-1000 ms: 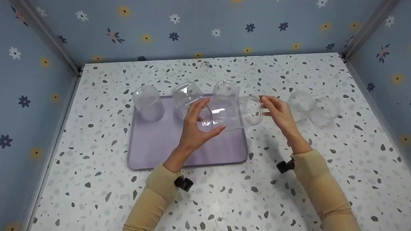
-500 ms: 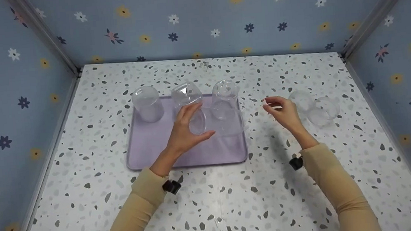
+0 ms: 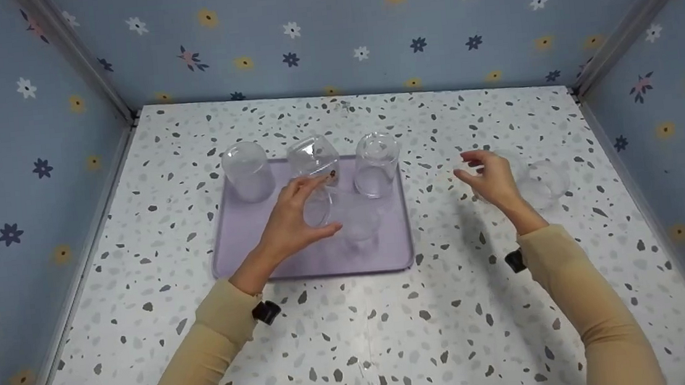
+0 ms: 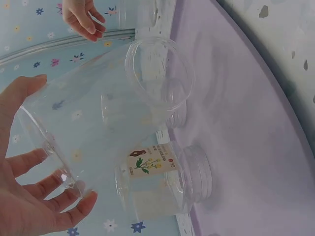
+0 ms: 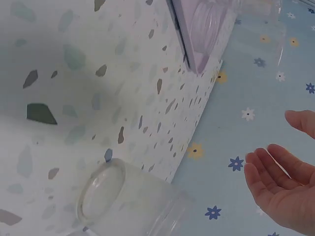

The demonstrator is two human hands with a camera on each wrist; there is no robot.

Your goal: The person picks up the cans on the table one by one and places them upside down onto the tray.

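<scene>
My left hand (image 3: 292,218) grips a clear plastic jar (image 4: 93,118) round its base end. The jar is tilted, its round mouth towards the purple tray (image 3: 260,249); whether the rim touches the tray I cannot tell. Along the tray's back stand several clear jars: a left one (image 3: 248,173), a middle one (image 3: 312,155) and a right one (image 3: 375,165). One jar there carries a paper label (image 4: 151,160) with printed flowers. My right hand (image 3: 493,179), thumb and fingers apart and holding nothing, hovers near clear jars (image 3: 543,184) at the right.
The speckled white table (image 3: 429,334) surrounds the tray. Blue flowered panels (image 3: 328,32) close off the back and both sides. In the right wrist view a clear jar (image 5: 133,201) stands below the right hand, close to the tray's corner side.
My right hand has let go of the jar and moved right, towards the other jars. My left hand has moved left and lowered the jar, tipping its mouth down to the tray.
</scene>
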